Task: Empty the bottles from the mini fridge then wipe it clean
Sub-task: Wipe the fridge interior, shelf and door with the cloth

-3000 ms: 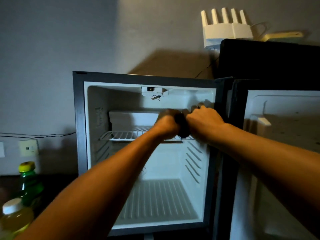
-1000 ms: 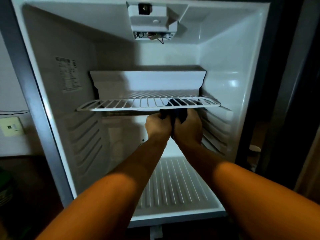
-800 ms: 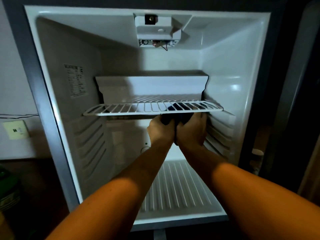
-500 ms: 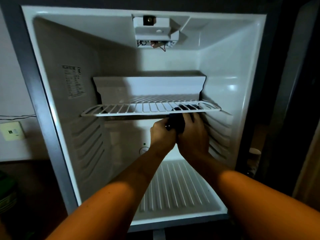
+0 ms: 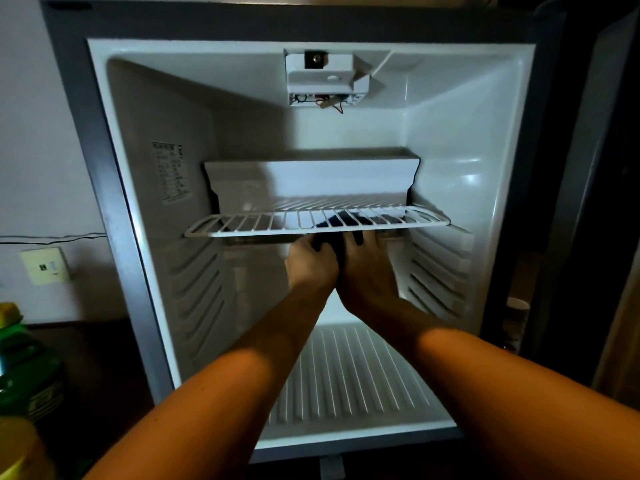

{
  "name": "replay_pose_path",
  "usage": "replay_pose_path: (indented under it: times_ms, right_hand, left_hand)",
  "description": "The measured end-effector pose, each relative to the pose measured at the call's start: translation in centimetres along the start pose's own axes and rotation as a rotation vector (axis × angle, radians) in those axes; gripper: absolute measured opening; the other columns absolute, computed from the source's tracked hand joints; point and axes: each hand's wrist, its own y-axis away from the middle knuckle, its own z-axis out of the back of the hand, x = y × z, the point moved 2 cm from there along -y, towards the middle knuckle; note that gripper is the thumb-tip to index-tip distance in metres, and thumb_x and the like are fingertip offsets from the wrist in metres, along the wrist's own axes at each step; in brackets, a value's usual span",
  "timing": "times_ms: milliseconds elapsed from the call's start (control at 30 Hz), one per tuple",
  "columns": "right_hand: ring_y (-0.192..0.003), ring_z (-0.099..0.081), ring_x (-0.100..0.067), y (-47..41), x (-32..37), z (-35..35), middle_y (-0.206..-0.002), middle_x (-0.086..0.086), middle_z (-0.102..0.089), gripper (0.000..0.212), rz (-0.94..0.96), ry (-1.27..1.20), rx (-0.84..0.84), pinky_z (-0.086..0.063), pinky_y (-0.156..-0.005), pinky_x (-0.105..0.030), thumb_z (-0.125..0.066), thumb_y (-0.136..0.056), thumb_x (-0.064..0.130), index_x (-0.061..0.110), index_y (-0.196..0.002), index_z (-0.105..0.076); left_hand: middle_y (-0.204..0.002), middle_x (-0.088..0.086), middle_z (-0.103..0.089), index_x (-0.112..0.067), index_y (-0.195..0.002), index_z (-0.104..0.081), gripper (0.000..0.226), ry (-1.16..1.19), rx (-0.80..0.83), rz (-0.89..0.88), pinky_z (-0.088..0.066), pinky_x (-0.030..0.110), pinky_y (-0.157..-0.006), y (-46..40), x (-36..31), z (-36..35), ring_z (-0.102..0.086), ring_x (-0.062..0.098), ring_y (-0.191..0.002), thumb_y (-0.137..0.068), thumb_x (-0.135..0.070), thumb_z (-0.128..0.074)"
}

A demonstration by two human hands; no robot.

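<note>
The open mini fridge (image 5: 114,209) fills the view, its white inside holding no bottles. A white wire shelf (image 5: 256,225) spans the middle. Both my hands are inside, just under the shelf's right half. My left hand (image 5: 310,263) and my right hand (image 5: 369,268) are pressed side by side, both gripping a dark cloth (image 5: 341,221) that shows through the shelf wires. Most of the cloth is hidden by my fingers and the shelf.
A green bottle (image 5: 24,368) and a yellowish bottle (image 5: 20,452) stand at the lower left outside the fridge. A wall socket (image 5: 45,266) is on the left wall. The fridge door (image 5: 609,188) stands open at the right. A lamp housing (image 5: 327,79) hangs from the fridge ceiling.
The hands with the cloth went from in front of the shelf down to its underside and have shifted slightly along it. The camera moved close, then back a little, bringing the bottles into view.
</note>
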Motion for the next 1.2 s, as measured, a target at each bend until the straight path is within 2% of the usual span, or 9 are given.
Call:
replay_pose_path:
  times_ms: [67,200,367,533,667,833,1000,1100,1200]
  right_hand:
    - [-0.116,-0.044,-0.04,0.2,1.3,-1.1,-0.126,-0.014,-0.056,0.063,0.084,-0.023,0.006,-0.049,-0.09,-0.053,-0.072,-0.069,0.004,0.007,-0.129,-0.053]
    - [-0.121,-0.042,-0.032,-0.5,3.8,-4.2,-0.135,0.002,-0.047,0.062,0.051,0.012,0.296,-0.041,-0.091,-0.042,-0.03,-0.077,0.034,0.031,-0.138,-0.042]
    - [-0.118,-0.042,-0.036,-0.9,6.5,-4.3,-0.14,-0.005,-0.044,0.075,0.137,-0.026,0.277,-0.04,-0.087,-0.043,-0.066,-0.072,0.033,0.033,-0.142,-0.04]
    - [-0.111,-0.051,-0.036,-0.4,5.7,-2.9,-0.129,-0.009,-0.055,0.071,0.147,0.081,0.115,-0.035,-0.086,-0.042,-0.067,-0.069,0.033,0.023,-0.137,-0.05]
    - [-0.09,-0.054,-0.031,0.4,4.0,-1.8,-0.112,-0.009,-0.057,0.069,0.056,0.242,0.132,-0.035,-0.072,-0.038,-0.07,-0.063,0.031,0.017,-0.129,-0.055]
    - [-0.102,-0.05,-0.032,0.9,1.1,-0.6,-0.123,-0.012,-0.049,0.081,-0.034,0.3,0.189,-0.037,-0.078,-0.041,-0.069,-0.068,0.031,0.013,-0.141,-0.039]
    - [-0.102,-0.054,-0.032,0.6,-2.2,0.7,-0.114,-0.01,-0.057,0.058,-0.158,0.403,0.187,-0.038,-0.08,-0.04,-0.064,-0.073,0.03,0.012,-0.127,-0.051]
    - [-0.111,-0.055,-0.03,-0.4,-3.2,1.5,-0.124,-0.011,-0.057,0.05,-0.231,0.367,0.314,-0.044,-0.087,-0.039,-0.063,-0.082,0.033,0.016,-0.127,-0.052]
    - [-0.111,-0.06,-0.031,-1.2,-2.9,2.3,-0.131,-0.01,-0.052,0.069,-0.333,0.271,0.468,-0.052,-0.081,-0.04,-0.082,-0.068,0.038,0.023,-0.129,-0.052]
  left_hand:
    - [-0.089,0.008,-0.07,-0.015,-0.101,-0.07,0.027,-0.005,-0.068,0.008,-0.051,0.028,-0.07,-0.1,0.4,1.5,-0.066,0.023,-0.082,-0.087,-0.009,-0.048]
    - [-0.105,0.014,-0.071,-0.016,-0.113,-0.068,0.029,-0.027,-0.228,0.003,-0.053,0.039,-0.089,-0.4,1.5,4.6,-0.066,0.03,-0.1,-0.089,-0.012,-0.052]
    - [-0.124,0.018,-0.063,-0.008,-0.122,-0.061,0.034,0.001,-0.323,-0.024,-0.043,0.031,-0.09,-0.1,1.3,6.7,-0.057,0.034,-0.115,-0.094,-0.007,-0.043]
    - [-0.126,0.02,-0.061,-0.008,-0.127,-0.058,0.036,-0.041,-0.324,-0.061,-0.041,0.033,-0.093,0.7,0.5,6.1,-0.054,0.037,-0.118,-0.094,-0.006,-0.043]
    - [-0.111,0.018,-0.067,-0.007,-0.114,-0.064,0.03,-0.078,-0.238,-0.125,-0.042,0.029,-0.081,1.5,-0.1,3.9,-0.06,0.035,-0.106,-0.092,-0.006,-0.044]
    - [-0.105,0.016,-0.068,-0.009,-0.108,-0.065,0.027,-0.079,-0.109,-0.117,-0.045,0.032,-0.081,2.0,-0.9,0.7,-0.061,0.033,-0.1,-0.091,-0.008,-0.044]
    - [-0.114,0.014,-0.066,-0.008,-0.113,-0.064,0.028,-0.067,0.078,-0.134,-0.043,0.026,-0.083,3.0,-2.1,-2.7,-0.06,0.029,-0.106,-0.093,-0.009,-0.045]
    - [-0.113,0.018,-0.065,-0.004,-0.111,-0.063,0.027,-0.088,0.151,-0.129,-0.049,0.035,-0.09,3.2,-2.7,-3.7,-0.06,0.033,-0.106,-0.096,-0.014,-0.043]
    - [-0.107,0.02,-0.066,-0.002,-0.105,-0.063,0.029,-0.159,0.143,-0.125,-0.05,0.034,-0.083,2.8,-2.9,-3.4,-0.061,0.035,-0.099,-0.097,-0.018,-0.041]
